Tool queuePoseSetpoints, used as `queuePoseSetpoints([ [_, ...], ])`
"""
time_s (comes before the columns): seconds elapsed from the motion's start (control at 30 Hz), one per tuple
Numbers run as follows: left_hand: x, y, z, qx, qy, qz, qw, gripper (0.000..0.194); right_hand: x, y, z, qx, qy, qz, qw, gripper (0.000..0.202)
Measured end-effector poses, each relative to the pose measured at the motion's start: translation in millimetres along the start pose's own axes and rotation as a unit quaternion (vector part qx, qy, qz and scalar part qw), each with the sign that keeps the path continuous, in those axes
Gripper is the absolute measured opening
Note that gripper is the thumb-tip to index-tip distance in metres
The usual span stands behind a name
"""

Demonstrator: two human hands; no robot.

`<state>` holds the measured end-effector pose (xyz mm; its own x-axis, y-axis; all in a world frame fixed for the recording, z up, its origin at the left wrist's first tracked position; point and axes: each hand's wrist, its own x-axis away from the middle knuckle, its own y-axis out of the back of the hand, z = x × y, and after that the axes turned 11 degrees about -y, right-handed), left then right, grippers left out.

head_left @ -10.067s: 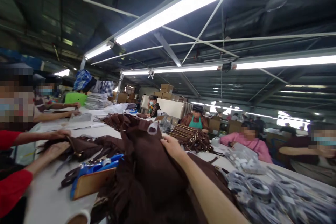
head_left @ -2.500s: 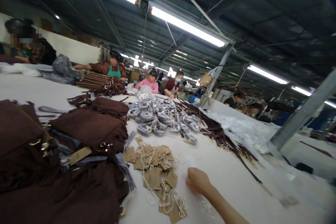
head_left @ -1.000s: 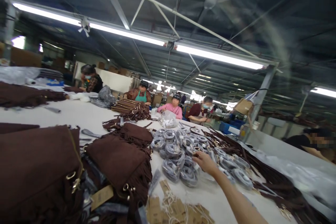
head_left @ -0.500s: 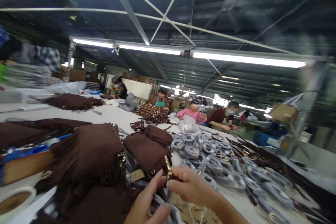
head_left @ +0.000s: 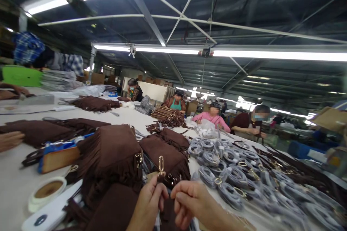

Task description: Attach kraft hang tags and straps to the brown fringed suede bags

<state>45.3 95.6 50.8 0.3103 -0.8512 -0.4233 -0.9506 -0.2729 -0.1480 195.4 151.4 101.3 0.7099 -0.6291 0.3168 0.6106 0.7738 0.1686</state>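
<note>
The left hand (head_left: 151,196), on the near right side of the fringed brown bag (head_left: 118,148), grips the base of a gold clasp (head_left: 161,165) between thumb and index finger. The clasp points upward, loop end uppermost; its long axis is close to vertical. It is shiny metal, formed as a narrow, elongated loop with a hollow centre above a wider base fitting; the part below the base is hidden by the fingers. The right hand (head_left: 191,198), farther right of the bag, has curled fingers with thumb and index tips drawn close together; whether they retain anything cannot be told. To the left of the bag and nearer lies a white roll (head_left: 34,204) with a brown centre. Directly left of the bag rests a tan-and-blue item (head_left: 61,159). Grey wrapped coils (head_left: 230,168), some showing gold fittings, are piled well to its right. A second brown bag (head_left: 165,151) lies just to its right. Beyond the bag, to the right, is a stack of brown goods with gold edges (head_left: 166,115); a person in pink (head_left: 211,118) sits farther off on that side.
</note>
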Motion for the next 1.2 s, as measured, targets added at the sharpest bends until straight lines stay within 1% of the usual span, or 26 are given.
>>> queuePoseSetpoints([
  [0.1,-1,-4.1,7,-0.018,-0.011,0.006,1.0,0.051,8,-3,0,0.062,-0.035,0.015,0.997,0.036],
  [0.2,2,-8.5,11,-0.036,-0.027,0.017,0.999,0.051,14,-4,4,0.076,-0.057,0.034,0.995,0.03],
  [0.27,4,-11.0,12,-0.05,-0.046,0.036,0.997,0.048,16,-3,8,0.078,-0.073,0.057,0.993,0.027],
  [0.37,7,-12.8,14,-0.078,-0.096,0.066,0.99,0.045,18,0,14,0.08,-0.097,0.079,0.989,0.023],
  [0.5,9,-12.5,18,-0.125,-0.182,0.089,0.971,0.039,22,3,19,0.077,-0.101,0.078,0.989,0.02],
  [0.63,10,-13.9,21,-0.134,-0.201,0.103,0.965,0.037,25,6,19,0.058,-0.101,0.076,0.99,0.019],
  [0.7,11,-15.1,17,-0.125,-0.219,0.122,0.96,0.038,26,7,18,0.044,-0.087,0.076,0.992,0.019],
  [0.77,11,-15.5,8,-0.105,-0.231,0.143,0.957,0.041,27,9,16,0.032,-0.072,0.075,0.994,0.02],
  [0.83,10,-15.2,-4,-0.073,-0.222,0.161,0.959,0.043,28,10,15,0.022,-0.065,0.069,0.995,0.021],
  [0.9,8,-15.7,-17,-0.043,-0.2,0.176,0.963,0.038,30,12,14,0.014,-0.058,0.064,0.996,0.021],
  [0.97,5,-18.4,-27,-0.043,-0.184,0.164,0.968,0.029,30,13,13,0.011,-0.048,0.064,0.997,0.024],
  [1.07,0,-25.8,-35,-0.1,-0.168,0.104,0.975,0.026,30,12,11,0.007,-0.037,0.058,0.998,0.03],
  [1.13,-4,-29.6,-35,-0.134,-0.167,0.079,0.974,0.026,29,13,6,0.008,-0.024,0.033,0.999,0.031],
  [1.2,-11,-30.0,-36,-0.147,-0.163,0.06,0.974,0.026,29,16,-3,0.025,-0.002,-0.005,1.0,0.035],
])
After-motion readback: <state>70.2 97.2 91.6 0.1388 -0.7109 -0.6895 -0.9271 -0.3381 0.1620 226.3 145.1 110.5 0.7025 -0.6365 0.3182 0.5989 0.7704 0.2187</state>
